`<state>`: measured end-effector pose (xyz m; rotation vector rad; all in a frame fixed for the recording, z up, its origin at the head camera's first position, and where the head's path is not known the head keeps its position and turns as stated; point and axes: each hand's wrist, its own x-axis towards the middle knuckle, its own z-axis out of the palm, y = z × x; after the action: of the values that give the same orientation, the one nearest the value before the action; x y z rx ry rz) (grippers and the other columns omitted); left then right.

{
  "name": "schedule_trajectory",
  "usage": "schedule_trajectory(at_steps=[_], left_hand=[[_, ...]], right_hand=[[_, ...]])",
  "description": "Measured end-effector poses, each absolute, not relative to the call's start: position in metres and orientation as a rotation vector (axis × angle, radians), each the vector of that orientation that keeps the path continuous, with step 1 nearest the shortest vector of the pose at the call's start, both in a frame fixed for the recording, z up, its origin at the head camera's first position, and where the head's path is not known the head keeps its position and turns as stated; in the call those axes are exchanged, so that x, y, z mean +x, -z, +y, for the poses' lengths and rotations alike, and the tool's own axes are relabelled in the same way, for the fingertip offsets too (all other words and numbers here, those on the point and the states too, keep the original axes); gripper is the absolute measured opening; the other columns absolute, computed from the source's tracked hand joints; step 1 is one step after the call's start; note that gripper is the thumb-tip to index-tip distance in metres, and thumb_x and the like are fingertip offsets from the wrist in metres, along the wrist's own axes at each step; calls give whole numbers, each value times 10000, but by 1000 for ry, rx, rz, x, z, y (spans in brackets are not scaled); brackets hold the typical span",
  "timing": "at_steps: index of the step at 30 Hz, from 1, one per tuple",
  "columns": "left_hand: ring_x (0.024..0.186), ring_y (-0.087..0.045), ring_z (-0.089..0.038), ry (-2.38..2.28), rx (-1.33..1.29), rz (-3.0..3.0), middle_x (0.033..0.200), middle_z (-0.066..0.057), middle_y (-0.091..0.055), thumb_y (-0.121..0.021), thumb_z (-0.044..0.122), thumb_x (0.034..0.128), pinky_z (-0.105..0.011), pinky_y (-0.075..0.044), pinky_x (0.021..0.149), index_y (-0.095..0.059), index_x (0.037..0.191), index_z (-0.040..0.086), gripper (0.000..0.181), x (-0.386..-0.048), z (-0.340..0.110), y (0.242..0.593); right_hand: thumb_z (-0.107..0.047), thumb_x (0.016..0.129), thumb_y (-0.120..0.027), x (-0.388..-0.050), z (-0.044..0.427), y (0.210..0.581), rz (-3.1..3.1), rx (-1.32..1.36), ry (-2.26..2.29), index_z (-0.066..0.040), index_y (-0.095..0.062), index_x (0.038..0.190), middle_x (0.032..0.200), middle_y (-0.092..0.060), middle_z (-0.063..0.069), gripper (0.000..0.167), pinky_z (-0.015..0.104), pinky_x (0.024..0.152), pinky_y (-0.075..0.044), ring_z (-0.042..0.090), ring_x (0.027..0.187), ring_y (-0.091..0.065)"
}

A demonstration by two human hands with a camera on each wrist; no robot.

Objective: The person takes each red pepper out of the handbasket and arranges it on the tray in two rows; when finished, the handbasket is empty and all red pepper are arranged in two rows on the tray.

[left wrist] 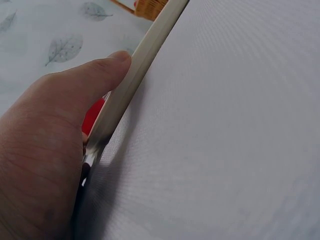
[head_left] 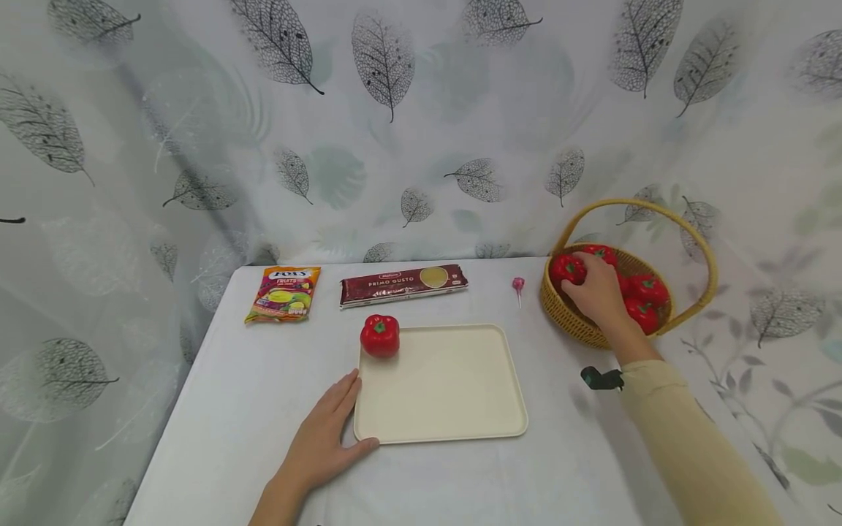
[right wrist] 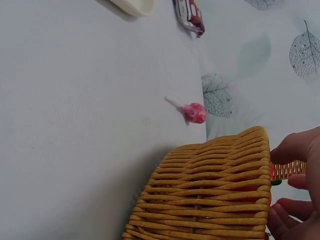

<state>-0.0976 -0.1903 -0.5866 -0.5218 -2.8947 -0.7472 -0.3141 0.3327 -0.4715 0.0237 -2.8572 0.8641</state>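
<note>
My right hand [head_left: 597, 291] is inside the wicker basket [head_left: 572, 321], its thumb and fingers round a red bell pepper [head_left: 567, 269] at the left rim. More red bell peppers [head_left: 647, 289] lie beside it in the basket. In the right wrist view the basket's wall hides most of that pepper, and only part of the hand [right wrist: 300, 185] shows. With fingers extended, my left hand [head_left: 324, 432] rests against the left edge of a cream tray [head_left: 447, 387], its thumb on the near corner. One red bell pepper [head_left: 380, 336] sits on the tray's far left corner.
Behind the tray lie a Fox's candy bag [head_left: 284, 294] and a dark red Primo Gusto pasta packet [head_left: 403, 285]. A pink lollipop [head_left: 518, 285] lies left of the basket, whose tall handle [head_left: 707, 270] arches over its right side. A leaf-print curtain [head_left: 421, 146] hangs behind the white table.
</note>
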Motion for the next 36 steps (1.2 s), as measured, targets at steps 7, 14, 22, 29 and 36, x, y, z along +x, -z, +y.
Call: schedule_trajectory(at_steps=[7, 14, 22, 29, 36], left_hand=[[1597, -329, -217, 774, -524, -2902, 1771, 41, -301, -797, 680, 879, -472, -375, 1244, -370, 1702, 120, 1083, -97, -191, 587], [1592, -343, -231, 767, -560, -2859, 1758, 4, -335, -808, 664, 877, -466, -384, 1239, -389, 1692, 102, 1075, -97, -191, 588], [1605, -310, -216, 772, -537, -2908, 1773, 36, -295, -770, 702, 891, -471, -361, 1250, -356, 1710, 133, 1080, -98, -192, 587], [1585, -353, -239, 738, -548, -2861, 1756, 1, -341, -789, 692, 880, -496, -410, 1222, -399, 1688, 100, 1075, -98, -191, 586], [1596, -330, -220, 775, -543, -2882, 1765, 16, -319, -784, 692, 884, -480, -386, 1236, -378, 1697, 109, 1080, -98, -191, 585]], right_hand=[[-76, 941, -732, -321, 332, 470, -2929, 74, -691, 124, -448, 1525, 1518, -464, 406, 680, 742, 1160, -343, 596, 1391, -348], [-108, 929, -759, -325, 338, 470, -2953, 152, -458, 173, -519, 1442, 1468, -487, 423, 633, 687, 1182, -280, 596, 1384, -353], [-196, 943, -781, -326, 338, 468, -2997, 98, -365, 75, -532, 1458, 1469, -490, 412, 633, 791, 1143, -267, 634, 1430, -247], [-247, 944, -815, -325, 340, 467, -3008, 59, -421, 141, -482, 1496, 1487, -403, 428, 753, 735, 1214, -284, 604, 1460, -248], [-269, 954, -813, -326, 341, 468, -2940, -36, -626, 99, -430, 1560, 1544, -311, 408, 805, 762, 1151, -372, 583, 1456, -275]])
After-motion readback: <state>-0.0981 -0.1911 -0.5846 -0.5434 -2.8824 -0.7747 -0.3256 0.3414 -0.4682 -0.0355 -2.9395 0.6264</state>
